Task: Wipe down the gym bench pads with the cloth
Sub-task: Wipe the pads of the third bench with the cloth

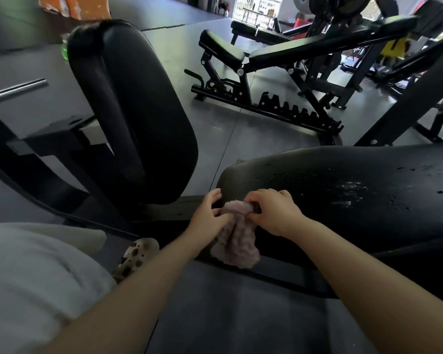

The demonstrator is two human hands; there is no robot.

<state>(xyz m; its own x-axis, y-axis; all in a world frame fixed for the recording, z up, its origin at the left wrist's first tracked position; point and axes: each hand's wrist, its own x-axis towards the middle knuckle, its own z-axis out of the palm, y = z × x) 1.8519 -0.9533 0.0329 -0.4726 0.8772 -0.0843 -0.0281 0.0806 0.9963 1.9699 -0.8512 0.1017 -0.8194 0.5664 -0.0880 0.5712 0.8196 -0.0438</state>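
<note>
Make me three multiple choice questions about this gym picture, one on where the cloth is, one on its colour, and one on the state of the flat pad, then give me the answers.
1. Where is the cloth?
A. Draped over the upright pad
B. Held by both hands at the near end of the flat pad
C. Lying on the floor

2. What colour is the cloth?
A. Pale pinkish
B. Bright green
C. Dark blue

3. What state is the flat pad in?
A. Dry and clean
B. Covered by a towel
C. Speckled with droplets

Answers:
1. B: the left hand and right hand grip its top edge, and it hangs by the pad's near end.
2. A: the fabric shows a pale pinkish tone.
3. C: scattered droplets glint across the black surface, right of the hands.
</note>
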